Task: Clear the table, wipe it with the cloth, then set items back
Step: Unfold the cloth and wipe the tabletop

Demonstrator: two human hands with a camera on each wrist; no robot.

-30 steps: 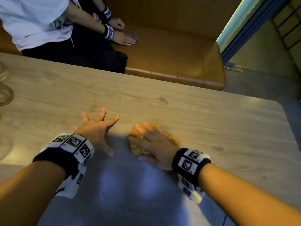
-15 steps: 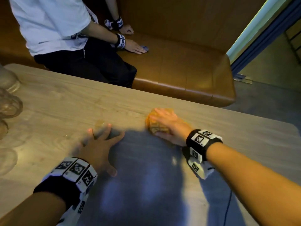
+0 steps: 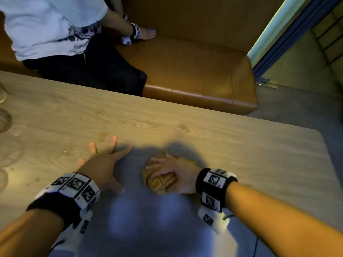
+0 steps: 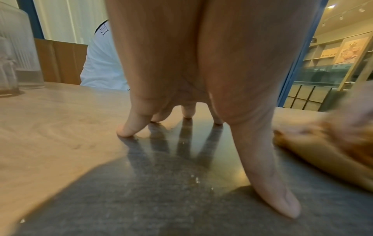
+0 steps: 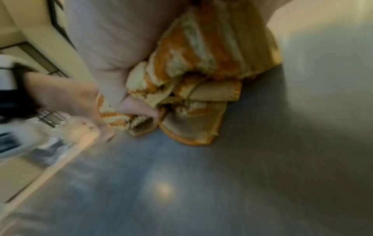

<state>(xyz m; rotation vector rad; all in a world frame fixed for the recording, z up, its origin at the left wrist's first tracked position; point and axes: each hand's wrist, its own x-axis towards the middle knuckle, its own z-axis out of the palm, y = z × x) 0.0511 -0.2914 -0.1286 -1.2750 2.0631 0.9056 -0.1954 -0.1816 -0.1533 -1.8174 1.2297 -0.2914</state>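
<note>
We are in the wiping part of the job. Our right hand [image 3: 174,173] lies on top of the bunched-up orange and cream striped cloth [image 3: 161,182] on the long pale wooden table [image 3: 241,154]. The fingers lie fairly straight across the cloth, a little apart, and the thumb tucks into its folds. The cloth sits near the middle of our side of the table, just at 3 o'clock from our left hand [image 3: 104,164].

Our left hand holds nothing. Its fingers are spread wide, and the tips and thumb press on the wood like a little tent, with the palm lifted.

To wipe well, we think we should keep the cloth flat under the whole hand, push down evenly, and go in long rows that overlap. A small brownish stain [image 3: 103,135] sits at 12 o'clock from the left hand, just past its fingertips. It looks worth an extra rub. The left hand will need to lift away so we can wipe under it too.

Some clear glass things [image 3: 3,117] stand at the far 9 o'clock edge, so we should slow down near them. Another person in a white shirt [image 3: 52,25] sits on the brown leather bench [image 3: 194,71] at 12 o'clock.
</note>
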